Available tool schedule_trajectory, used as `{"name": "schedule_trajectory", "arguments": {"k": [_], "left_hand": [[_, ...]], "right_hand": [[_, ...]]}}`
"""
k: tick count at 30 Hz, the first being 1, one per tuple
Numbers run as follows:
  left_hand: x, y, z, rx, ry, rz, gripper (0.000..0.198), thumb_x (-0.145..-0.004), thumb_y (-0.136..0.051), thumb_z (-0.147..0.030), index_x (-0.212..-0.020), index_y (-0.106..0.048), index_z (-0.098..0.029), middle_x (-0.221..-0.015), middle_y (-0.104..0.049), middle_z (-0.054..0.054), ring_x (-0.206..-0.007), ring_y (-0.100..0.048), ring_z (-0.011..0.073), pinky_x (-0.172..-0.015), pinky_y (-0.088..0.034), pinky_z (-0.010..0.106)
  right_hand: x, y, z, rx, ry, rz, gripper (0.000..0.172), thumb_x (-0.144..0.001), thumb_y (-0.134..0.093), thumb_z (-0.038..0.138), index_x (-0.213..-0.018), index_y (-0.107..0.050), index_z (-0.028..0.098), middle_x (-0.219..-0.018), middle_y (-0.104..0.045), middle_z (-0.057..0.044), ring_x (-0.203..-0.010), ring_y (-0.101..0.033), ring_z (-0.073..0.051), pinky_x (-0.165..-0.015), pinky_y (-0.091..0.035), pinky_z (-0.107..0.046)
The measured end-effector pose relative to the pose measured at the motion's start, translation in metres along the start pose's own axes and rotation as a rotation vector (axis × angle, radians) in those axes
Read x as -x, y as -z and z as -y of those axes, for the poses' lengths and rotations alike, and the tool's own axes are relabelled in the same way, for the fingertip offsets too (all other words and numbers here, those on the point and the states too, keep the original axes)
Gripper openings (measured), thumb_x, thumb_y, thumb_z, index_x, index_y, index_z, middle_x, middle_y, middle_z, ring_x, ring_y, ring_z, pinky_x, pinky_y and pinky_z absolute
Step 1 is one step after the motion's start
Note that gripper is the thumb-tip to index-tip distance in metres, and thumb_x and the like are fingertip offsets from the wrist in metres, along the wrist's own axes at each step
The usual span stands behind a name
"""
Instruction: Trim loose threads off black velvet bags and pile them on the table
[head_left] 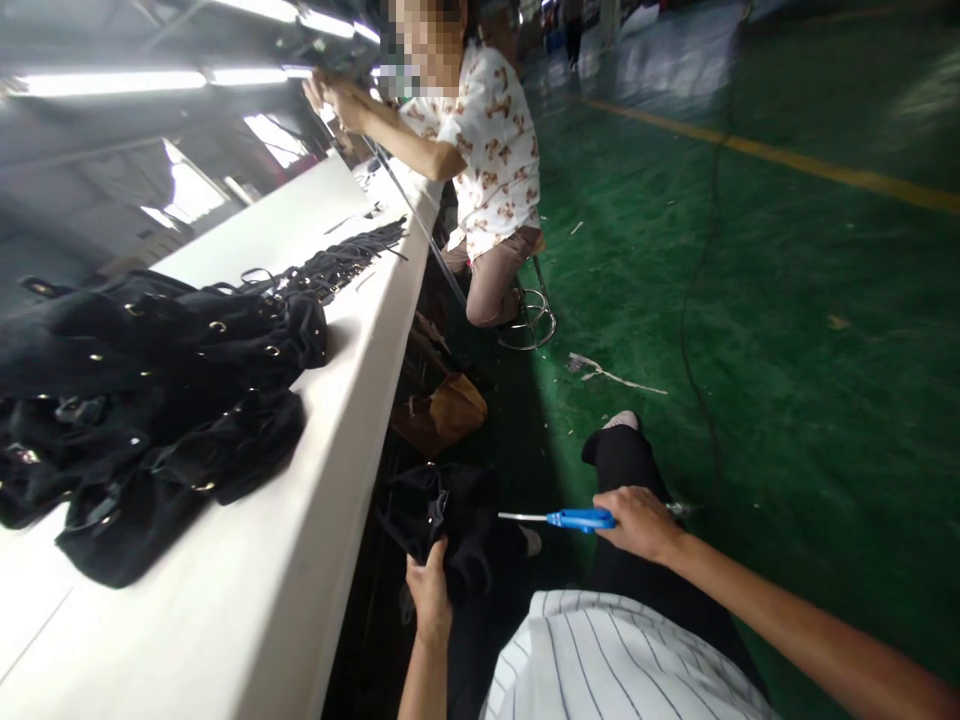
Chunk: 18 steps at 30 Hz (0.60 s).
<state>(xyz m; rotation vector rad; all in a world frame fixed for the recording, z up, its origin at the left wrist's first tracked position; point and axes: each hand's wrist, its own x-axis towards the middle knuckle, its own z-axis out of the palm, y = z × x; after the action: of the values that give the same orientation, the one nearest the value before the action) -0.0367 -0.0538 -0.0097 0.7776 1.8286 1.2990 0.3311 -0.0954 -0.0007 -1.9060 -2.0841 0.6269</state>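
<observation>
My left hand (430, 590) grips the edge of a black fabric bag (469, 515) between thumb and fingers, low beside the table. The bag hangs over my lap, its folds dark, with small shiny metal bits on it. In my right hand (637, 520), above my thigh, is a pair of blue-handled scissors (581, 519), their thin metal blades pointing left toward the bag. The blade tips are apart from the cloth. Some fingers of both hands are hidden.
A white table (322, 480) runs along my left, bearing a pile of black bags (165, 350) with metal eyelets and a row of black straps (345, 262). Ahead, a person (491, 150) sits on a metal stool (536, 310). A brown bag (442, 412) lies below the table; a cable (690, 340) crosses the floor.
</observation>
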Motion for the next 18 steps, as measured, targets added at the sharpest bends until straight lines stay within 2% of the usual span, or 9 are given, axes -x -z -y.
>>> {"name": "schedule_trajectory", "arguments": {"k": [2, 5, 9, 13, 16, 18], "left_hand": [[0.001, -0.002, 0.000, 0.009, -0.004, 0.003, 0.046, -0.070, -0.081, -0.027, -0.113, -0.066, -0.019, -0.114, -0.071, 0.010, -0.110, -0.067, 0.0288, -0.096, -0.053, 0.041], [0.001, -0.008, 0.001, 0.041, 0.004, -0.040, 0.047, -0.070, -0.081, -0.025, -0.114, -0.066, -0.018, -0.113, -0.071, 0.010, -0.107, -0.067, 0.0276, -0.095, -0.053, 0.041], [-0.002, -0.012, 0.002, 0.082, 0.028, -0.124, 0.042, -0.070, -0.080, -0.022, -0.110, -0.066, -0.016, -0.108, -0.071, 0.009, -0.103, -0.068, 0.0242, -0.096, -0.053, 0.038], [-0.004, -0.009, 0.002, 0.129, 0.054, -0.147, 0.045, -0.071, -0.080, -0.023, -0.114, -0.066, -0.017, -0.112, -0.071, 0.009, -0.103, -0.068, 0.0239, -0.097, -0.053, 0.040], [-0.005, -0.007, 0.003, 0.165, 0.071, -0.144, 0.049, -0.070, -0.082, -0.024, -0.115, -0.066, -0.018, -0.115, -0.070, 0.009, -0.104, -0.068, 0.0245, -0.096, -0.054, 0.040], [-0.005, -0.007, 0.004, 0.197, 0.091, -0.142, 0.049, -0.070, -0.082, -0.025, -0.116, -0.066, -0.017, -0.115, -0.071, 0.009, -0.103, -0.069, 0.0243, -0.094, -0.056, 0.039]], "right_hand": [[0.002, 0.001, 0.002, -0.003, 0.043, 0.023, 0.015, -0.080, -0.064, 0.029, -0.066, -0.063, 0.024, -0.070, -0.071, -0.002, -0.072, -0.069, -0.025, -0.060, -0.032, -0.031], [0.004, 0.002, 0.010, 0.009, 0.017, 0.018, 0.016, -0.083, -0.061, 0.029, -0.068, -0.063, 0.023, -0.070, -0.072, -0.004, -0.073, -0.069, -0.025, -0.059, -0.031, -0.031], [0.006, 0.002, 0.020, -0.018, 0.170, 0.093, 0.015, -0.080, -0.065, 0.031, -0.067, -0.062, 0.023, -0.071, -0.071, -0.001, -0.072, -0.069, -0.024, -0.059, -0.030, -0.031], [0.006, 0.002, 0.021, 0.018, 0.074, 0.052, 0.016, -0.085, -0.060, 0.028, -0.069, -0.063, 0.022, -0.074, -0.072, -0.003, -0.073, -0.068, -0.024, -0.060, -0.030, -0.031], [0.007, 0.001, 0.021, 0.007, 0.216, 0.128, 0.016, -0.084, -0.062, 0.030, -0.069, -0.062, 0.022, -0.074, -0.072, -0.002, -0.072, -0.068, -0.023, -0.059, -0.029, -0.030], [0.008, 0.001, 0.021, 0.020, 0.214, 0.149, 0.017, -0.083, -0.063, 0.031, -0.069, -0.062, 0.022, -0.073, -0.072, -0.003, -0.071, -0.068, -0.023, -0.058, -0.028, -0.030]]}}
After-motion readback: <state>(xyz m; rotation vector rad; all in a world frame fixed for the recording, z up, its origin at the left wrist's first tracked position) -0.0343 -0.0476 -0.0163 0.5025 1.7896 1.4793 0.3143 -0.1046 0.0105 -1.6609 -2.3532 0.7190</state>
